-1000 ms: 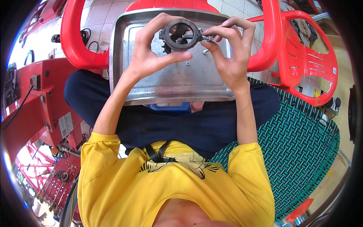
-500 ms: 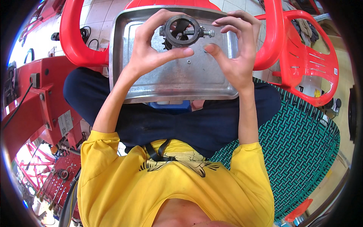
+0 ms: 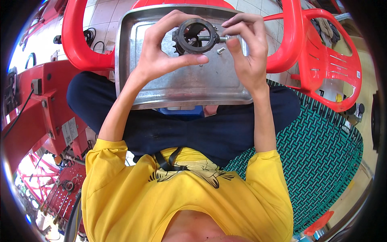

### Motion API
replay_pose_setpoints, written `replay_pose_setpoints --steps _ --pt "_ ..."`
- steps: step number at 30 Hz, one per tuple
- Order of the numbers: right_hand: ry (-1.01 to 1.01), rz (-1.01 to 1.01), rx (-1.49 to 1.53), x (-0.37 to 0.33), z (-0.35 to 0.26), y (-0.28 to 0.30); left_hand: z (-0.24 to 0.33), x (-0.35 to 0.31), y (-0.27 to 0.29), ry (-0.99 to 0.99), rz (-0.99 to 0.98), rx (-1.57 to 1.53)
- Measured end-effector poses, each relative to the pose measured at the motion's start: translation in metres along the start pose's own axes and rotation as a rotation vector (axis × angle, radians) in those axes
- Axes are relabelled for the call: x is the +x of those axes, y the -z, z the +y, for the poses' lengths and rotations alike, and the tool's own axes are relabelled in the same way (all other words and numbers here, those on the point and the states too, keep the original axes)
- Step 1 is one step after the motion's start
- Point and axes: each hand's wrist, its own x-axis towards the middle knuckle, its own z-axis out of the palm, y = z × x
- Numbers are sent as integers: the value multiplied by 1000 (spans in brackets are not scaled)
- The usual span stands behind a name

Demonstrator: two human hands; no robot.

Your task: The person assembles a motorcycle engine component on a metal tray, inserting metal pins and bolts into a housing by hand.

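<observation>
Holding a dark ring-shaped part [image 3: 196, 50] above the tray, the left hand [image 3: 158, 52] is spread in a wide C, fingers round the far side and thumb along the near side. The ring faces upward at a tilt, with a toothed section showing at its left. A bolt [image 3: 222, 39] crosses the ring's opening and projects on the right. The right hand [image 3: 250, 46] is nearly closed at forefinger and thumb, their tips touching the bolt's outer end; whether the grip is firm cannot be told. Its other fingers are loosely curled.

Contents of the metal tray [image 3: 189, 88]: one loose bright bolt [image 3: 220, 50], lying just below the projecting one and apart from the right thumb. A small piece near the left thumb tip is mostly hidden and cannot be identified.

The tray has a raised rim all round; its near edge sits above the dark trousers [image 3: 181, 135]. Red chair arms [image 3: 289, 36] bound it left and right, the right wrist near the right-hand one. Bare tray floor shows between the wrists, down to the near rim
</observation>
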Motion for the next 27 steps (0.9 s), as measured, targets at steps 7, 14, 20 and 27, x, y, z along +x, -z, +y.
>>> replay_pose_setpoints --steps 7,14,20,27 --pt "-47 111 183 6 -14 -6 -5 -4 1 32 27 -4" --pt "-10 71 102 3 -10 -1 -5 -3 0 24 36 -7" --pt "-43 26 139 2 -2 -1 -3 -2 1 46 23 -18" --pt "-61 131 134 7 -17 -1 -6 -4 2 60 33 -28"
